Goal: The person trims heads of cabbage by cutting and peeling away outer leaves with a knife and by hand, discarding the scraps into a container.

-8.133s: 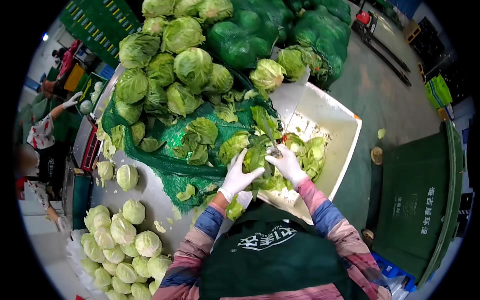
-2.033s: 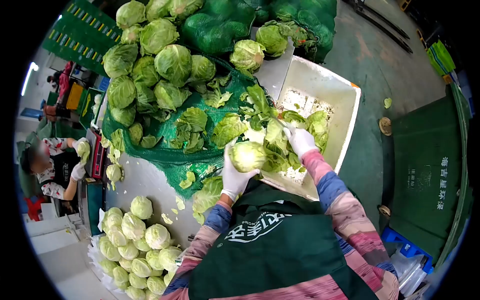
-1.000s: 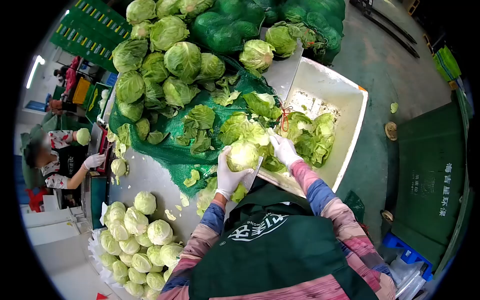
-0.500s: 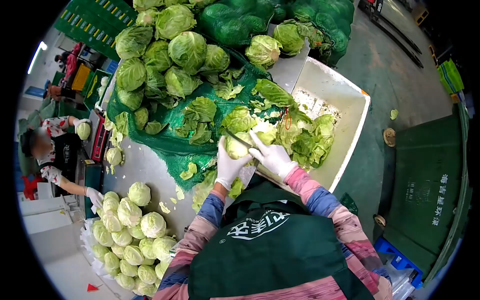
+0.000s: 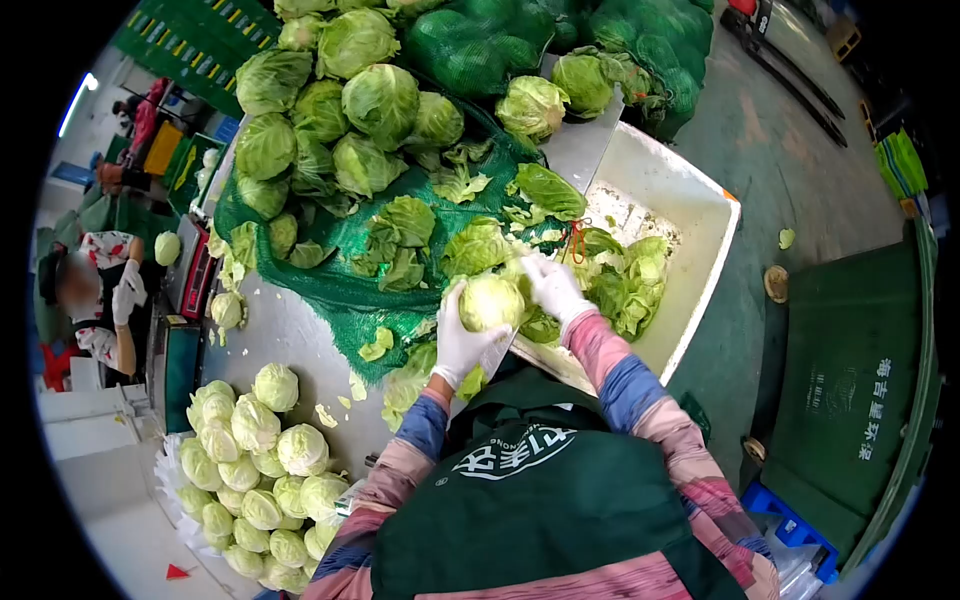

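Note:
My left hand [image 5: 462,338], in a white glove, is wrapped round the left side of a pale trimmed cabbage [image 5: 491,302]. My gloved right hand [image 5: 556,288] is just right of the cabbage with its fingers curled. The knife that shows in it in the earlier frame is hidden now. Cut outer leaves [image 5: 476,246] lie just beyond the cabbage. More loose leaves [image 5: 640,285] are heaped in a white bin [image 5: 690,300] beside my right hand. Green netting [image 5: 330,310] spreads under leaves to the left.
Untrimmed cabbages [image 5: 370,110] are piled at the back, near full net bags [image 5: 480,45]. Pale trimmed cabbages [image 5: 262,470] are stacked at front left. Across the metal table [image 5: 285,345] stands a co-worker [image 5: 100,290] beside a red scale [image 5: 196,270]. A large green bin [image 5: 840,400] stands at right.
My right hand has moved up and right, off the cabbage, and the knife blade has gone from sight. The cabbage now shows its pale face. The co-worker's hands have drawn back.

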`<state>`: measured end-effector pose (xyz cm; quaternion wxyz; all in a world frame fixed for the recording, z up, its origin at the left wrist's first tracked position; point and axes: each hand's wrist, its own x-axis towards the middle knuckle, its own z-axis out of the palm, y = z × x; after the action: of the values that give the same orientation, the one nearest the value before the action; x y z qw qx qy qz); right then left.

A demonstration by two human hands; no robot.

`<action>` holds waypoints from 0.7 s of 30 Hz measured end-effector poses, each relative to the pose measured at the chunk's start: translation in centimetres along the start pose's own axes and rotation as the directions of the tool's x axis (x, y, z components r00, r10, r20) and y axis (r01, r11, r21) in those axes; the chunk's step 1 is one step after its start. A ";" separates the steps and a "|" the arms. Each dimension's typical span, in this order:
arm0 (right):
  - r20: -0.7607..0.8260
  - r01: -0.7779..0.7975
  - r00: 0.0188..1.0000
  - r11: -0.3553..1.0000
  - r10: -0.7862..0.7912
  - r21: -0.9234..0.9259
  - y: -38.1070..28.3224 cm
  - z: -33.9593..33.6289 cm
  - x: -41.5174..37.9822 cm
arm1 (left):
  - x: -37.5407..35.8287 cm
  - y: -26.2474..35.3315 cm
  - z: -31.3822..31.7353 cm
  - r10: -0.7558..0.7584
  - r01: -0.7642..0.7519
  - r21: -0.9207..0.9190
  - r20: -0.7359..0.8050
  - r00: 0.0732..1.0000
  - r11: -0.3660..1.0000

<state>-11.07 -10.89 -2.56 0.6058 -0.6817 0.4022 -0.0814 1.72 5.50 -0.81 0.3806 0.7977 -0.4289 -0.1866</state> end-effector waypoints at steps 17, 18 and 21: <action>-0.051 0.054 0.997 0.990 -0.062 -0.133 0.1 4.4 -0.8 | -0.7 0.6 -3.0 -0.389 0.530 -0.567 0.359 0.848 0.631; -0.019 0.007 1.000 0.997 -0.008 -0.079 -0.8 4.0 -1.2 | -0.5 -0.1 -1.7 -0.375 0.435 -0.543 0.223 0.900 0.718; 0.087 -0.063 0.994 0.998 0.065 -0.019 -1.7 3.2 -1.0 | -0.4 -1.5 -0.6 -0.340 0.332 -0.554 0.093 0.936 0.763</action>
<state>-9.00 -7.89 -1.48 0.6196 -0.6762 0.3975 -0.0287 2.66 6.62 -1.61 0.5612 0.7150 -0.2028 -0.3644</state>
